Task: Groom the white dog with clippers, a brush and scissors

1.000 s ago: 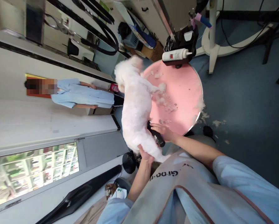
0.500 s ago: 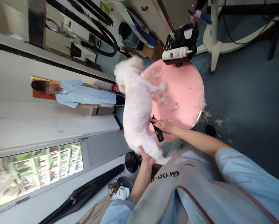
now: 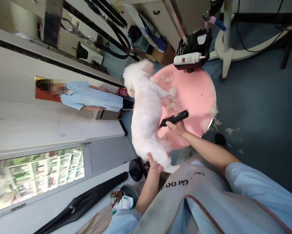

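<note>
A white, closely trimmed dog (image 3: 147, 110) stands on a round pink table (image 3: 202, 107), its head away from me. My left hand (image 3: 156, 163) is wrapped round the dog's hind leg near the rump. In my right hand (image 3: 177, 127) is a black hair clipper (image 3: 174, 118), whose head end meets the dog's belly side just ahead of the hind leg. The clipper's rear end points out over the table. Tufts of cut white fur (image 3: 171, 103) lie on the pink surface beside the front leg.
A black holder (image 3: 204, 40) with a white bottle (image 3: 188, 59) and scissors (image 3: 180, 49) is fixed at the table's far edge. Scissors and a black strap (image 3: 121, 39) hang at upper left. Another person in blue (image 3: 92, 96) stands by the wall. Fur (image 3: 231, 130) litters the floor.
My right hand has turned the clipper, so its rear end now points away over the table instead of back toward me. My left hand keeps hold of the leg. The whole view has shifted slightly.
</note>
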`<state>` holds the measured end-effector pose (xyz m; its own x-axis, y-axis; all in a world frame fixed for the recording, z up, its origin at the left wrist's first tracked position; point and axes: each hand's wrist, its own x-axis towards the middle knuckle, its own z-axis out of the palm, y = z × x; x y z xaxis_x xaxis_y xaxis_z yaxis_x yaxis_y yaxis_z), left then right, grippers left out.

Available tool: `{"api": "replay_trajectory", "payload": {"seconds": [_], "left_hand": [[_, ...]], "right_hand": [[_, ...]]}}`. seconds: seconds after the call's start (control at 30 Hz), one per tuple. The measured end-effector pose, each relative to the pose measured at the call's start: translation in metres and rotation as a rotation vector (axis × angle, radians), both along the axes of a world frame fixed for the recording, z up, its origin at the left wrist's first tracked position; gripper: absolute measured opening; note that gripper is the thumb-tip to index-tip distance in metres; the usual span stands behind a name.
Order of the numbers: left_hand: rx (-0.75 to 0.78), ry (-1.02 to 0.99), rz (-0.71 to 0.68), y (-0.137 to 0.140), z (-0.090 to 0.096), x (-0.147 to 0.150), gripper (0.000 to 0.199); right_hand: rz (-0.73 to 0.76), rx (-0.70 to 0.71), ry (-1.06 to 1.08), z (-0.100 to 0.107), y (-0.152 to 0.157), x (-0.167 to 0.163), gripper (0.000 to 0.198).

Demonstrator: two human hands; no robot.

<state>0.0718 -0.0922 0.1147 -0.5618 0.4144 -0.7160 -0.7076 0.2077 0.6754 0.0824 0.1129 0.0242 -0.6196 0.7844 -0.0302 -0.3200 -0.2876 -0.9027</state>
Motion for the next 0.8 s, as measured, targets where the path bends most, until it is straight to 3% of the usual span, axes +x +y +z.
{"api": "replay_trajectory", "payload": {"seconds": [0.07, 0.2, 0.37, 0.53, 0.7, 0.8], "left_hand": [[-0.001, -0.009, -0.022, -0.001, -0.002, 0.0, 0.078], [-0.005, -0.032, -0.012, -0.002, -0.008, 0.0, 0.081], [0.057, -0.029, 0.078, -0.002, -0.017, 0.002, 0.079], [0.113, -0.068, 0.164, 0.0, -0.027, 0.004, 0.076], [0.108, -0.085, 0.171, -0.001, -0.031, 0.005, 0.077], [0.131, -0.08, 0.161, -0.003, -0.036, 0.007, 0.074]], "right_hand": [[-0.002, -0.109, 0.065, 0.012, -0.001, -0.001, 0.025], [0.075, -0.105, 0.069, 0.029, -0.004, -0.001, 0.023], [0.031, -0.208, 0.034, 0.037, -0.004, 0.002, 0.025], [0.145, -0.069, -0.032, 0.038, -0.012, 0.005, 0.024], [0.054, -0.171, -0.03, 0.04, -0.02, 0.011, 0.024], [0.123, -0.075, -0.017, 0.038, -0.025, 0.014, 0.022]]}}
